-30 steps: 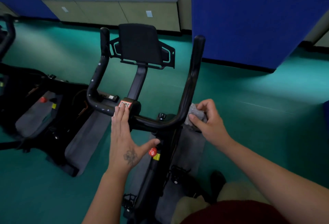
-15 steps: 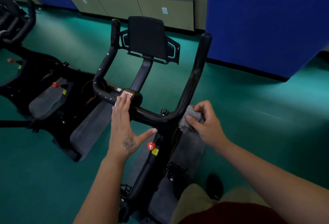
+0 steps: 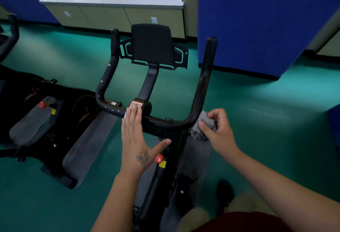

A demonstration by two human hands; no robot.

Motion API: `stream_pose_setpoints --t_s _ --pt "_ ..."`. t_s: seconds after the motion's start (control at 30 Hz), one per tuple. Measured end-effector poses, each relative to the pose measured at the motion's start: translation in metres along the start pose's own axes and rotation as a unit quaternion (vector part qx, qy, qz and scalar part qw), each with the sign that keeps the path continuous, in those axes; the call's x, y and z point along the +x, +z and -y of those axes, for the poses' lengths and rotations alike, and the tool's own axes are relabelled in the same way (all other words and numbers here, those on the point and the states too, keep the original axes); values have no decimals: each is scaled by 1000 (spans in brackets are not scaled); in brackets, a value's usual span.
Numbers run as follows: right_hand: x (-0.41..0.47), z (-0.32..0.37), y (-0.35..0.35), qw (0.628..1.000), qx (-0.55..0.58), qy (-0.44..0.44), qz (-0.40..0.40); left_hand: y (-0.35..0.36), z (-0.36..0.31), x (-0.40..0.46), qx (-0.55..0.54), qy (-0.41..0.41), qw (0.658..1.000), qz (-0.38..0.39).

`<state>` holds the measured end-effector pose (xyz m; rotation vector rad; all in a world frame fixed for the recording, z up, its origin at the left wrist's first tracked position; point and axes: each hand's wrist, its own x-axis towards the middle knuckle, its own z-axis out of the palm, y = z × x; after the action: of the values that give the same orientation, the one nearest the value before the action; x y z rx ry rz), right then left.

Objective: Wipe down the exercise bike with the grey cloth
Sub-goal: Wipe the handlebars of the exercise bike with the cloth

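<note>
The right hand [image 3: 219, 133] has its fingers curled round the bunched grey cloth [image 3: 205, 124] and presses it against the lower bend of the exercise bike's right handlebar [image 3: 204, 84], at about four o'clock from the QR sticker [image 3: 136, 105], so the step in hand looks like wiping that bar. The left hand [image 3: 136, 139] lies flat with straight fingers on the crossbar, fingertips touching the sticker, seemingly steadying the exercise bike [image 3: 152, 47]. The next move likely calls for dragging the cloth up the bar toward twelve o'clock under firm pressure.
</note>
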<state>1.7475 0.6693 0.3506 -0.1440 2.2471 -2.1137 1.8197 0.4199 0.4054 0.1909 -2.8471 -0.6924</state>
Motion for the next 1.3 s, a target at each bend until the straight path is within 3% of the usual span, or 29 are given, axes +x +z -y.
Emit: stream_pose_setpoints --t_s 0.43,0.83,1.03,1.3 --pt "-22 -2 32 987 94 -4 -131 8 27 1 -11 59 998 -10" --pt "-43 6 46 982 109 11 -155 11 44 1 15 109 994 -10" --pt "-57 3 89 983 76 19 -164 12 46 2 15 128 991 -20" --pt "-58 5 76 963 121 28 -241 8 54 4 28 158 987 -21"
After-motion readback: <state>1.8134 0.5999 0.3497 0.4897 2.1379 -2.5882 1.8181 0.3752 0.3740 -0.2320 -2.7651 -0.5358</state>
